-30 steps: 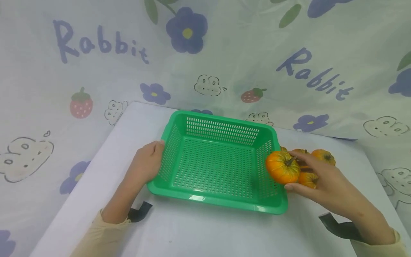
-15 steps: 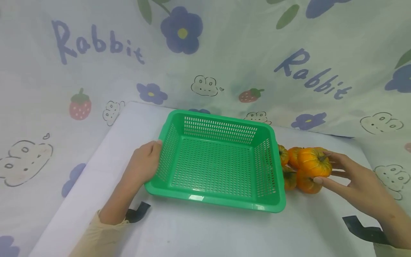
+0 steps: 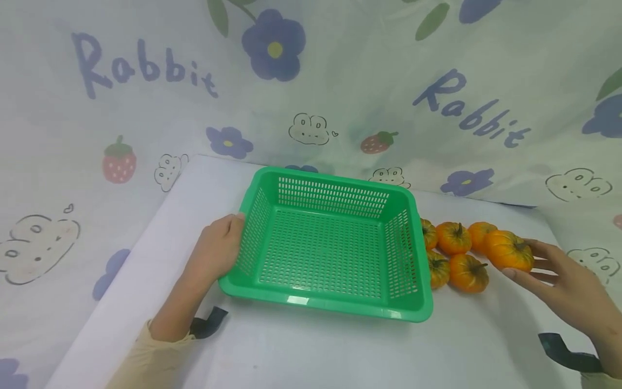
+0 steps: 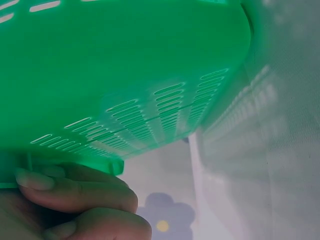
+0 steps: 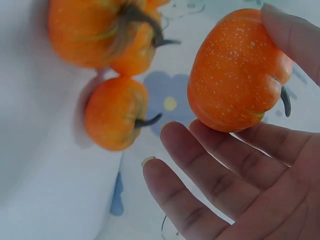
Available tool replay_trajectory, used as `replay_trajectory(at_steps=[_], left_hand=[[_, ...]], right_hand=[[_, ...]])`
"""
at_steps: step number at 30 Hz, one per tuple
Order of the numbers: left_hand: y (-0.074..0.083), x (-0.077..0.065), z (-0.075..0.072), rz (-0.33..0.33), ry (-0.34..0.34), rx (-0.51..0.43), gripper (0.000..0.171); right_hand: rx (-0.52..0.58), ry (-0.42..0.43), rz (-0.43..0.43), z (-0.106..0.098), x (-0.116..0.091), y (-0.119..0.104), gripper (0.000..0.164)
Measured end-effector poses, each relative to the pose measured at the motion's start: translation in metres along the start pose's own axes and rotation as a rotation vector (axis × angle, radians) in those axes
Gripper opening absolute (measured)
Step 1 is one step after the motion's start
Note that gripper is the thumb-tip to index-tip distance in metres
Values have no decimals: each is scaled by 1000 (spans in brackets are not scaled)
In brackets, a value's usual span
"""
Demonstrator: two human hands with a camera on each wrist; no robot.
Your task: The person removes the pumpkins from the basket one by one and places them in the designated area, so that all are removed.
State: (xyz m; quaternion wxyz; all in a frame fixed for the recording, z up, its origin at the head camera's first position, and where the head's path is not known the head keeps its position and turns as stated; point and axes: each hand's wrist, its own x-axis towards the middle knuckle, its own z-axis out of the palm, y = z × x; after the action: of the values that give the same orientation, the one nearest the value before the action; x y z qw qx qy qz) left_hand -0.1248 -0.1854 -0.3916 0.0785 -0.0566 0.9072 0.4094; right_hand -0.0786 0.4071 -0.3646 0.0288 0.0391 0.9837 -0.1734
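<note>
A green plastic basket [image 3: 320, 310] with slotted walls sits mid-table with nothing inside it. My left hand [image 3: 218, 246] grips its left rim; the left wrist view has the curled fingers [image 4: 80, 195] under that rim. At the right, my right hand [image 3: 568, 281] pinches a small orange pumpkin [image 3: 508, 250] between thumb and fingers. In the right wrist view this pumpkin [image 5: 237, 70] is seen from below, apart from the others. Several similar pumpkins, such as one [image 3: 468, 273] at the front and one [image 3: 454, 238] behind it, cluster against the basket's right side.
The white table [image 3: 340, 356] runs up to a fabric backdrop [image 3: 340, 81] printed with rabbits, flowers and strawberries. The basket's right wall partly hides the nearest pumpkins [image 3: 427, 234].
My right hand has carried the pumpkin rightward from the basket's right rim, past the other pumpkins to their right end. My left hand and the basket stay almost in place.
</note>
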Motion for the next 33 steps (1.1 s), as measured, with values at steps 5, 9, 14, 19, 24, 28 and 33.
replay_trajectory(at_steps=[5,9,14,19,24,28,33], left_hand=[[1,-1,-1,-14,-4,4,63],[1,-2,-1,-18,-8,-4,62],[0,0,0,-8,-4,-7,62],[-2,1,1,-4,-5,-7,62],[-2,1,1,-11,-3,-3,61],[-2,2,1,-8,-7,1,61],[-2,2,0,-6,-11,-8,61]], right_hand=[[-21,-1,46,2,-2,12,91],[-27,-3,69,5,-1,20,92],[-33,-24,100,12,0,33,94],[-44,-50,100,20,2,42,94],[-29,-61,62,29,3,49,88],[-21,-112,97,37,3,54,94],[-22,-172,141,43,5,57,103]])
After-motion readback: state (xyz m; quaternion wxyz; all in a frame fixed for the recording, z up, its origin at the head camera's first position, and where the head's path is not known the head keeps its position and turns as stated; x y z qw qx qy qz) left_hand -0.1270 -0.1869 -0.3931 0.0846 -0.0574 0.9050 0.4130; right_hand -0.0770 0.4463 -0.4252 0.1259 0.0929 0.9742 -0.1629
